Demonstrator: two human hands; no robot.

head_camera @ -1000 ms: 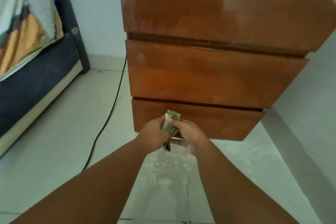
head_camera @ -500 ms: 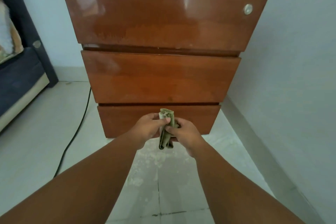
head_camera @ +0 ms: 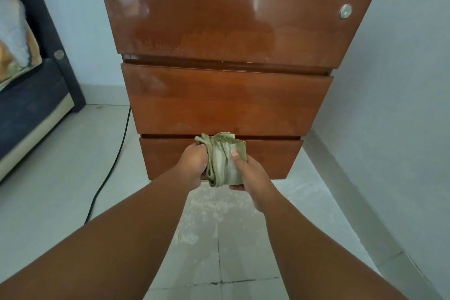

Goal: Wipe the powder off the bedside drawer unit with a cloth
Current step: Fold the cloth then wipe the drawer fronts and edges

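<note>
While both hands hang before the bottom drawer (head_camera: 267, 156) | left hand (head_camera: 192, 165) and right hand (head_camera: 250, 175) fingers clasp folded cloth (head_camera: 225, 161) | powder film on unit (head_camera: 229, 39) fronts | powder on floor (head_camera: 214, 207) at its base

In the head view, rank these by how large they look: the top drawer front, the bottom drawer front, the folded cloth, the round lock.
1. Top drawer front, though it sits nearer the camera, which inflates it.
2. Bottom drawer front, partly hidden by the hands.
3. Cloth, folded.
4. Round lock.
</note>
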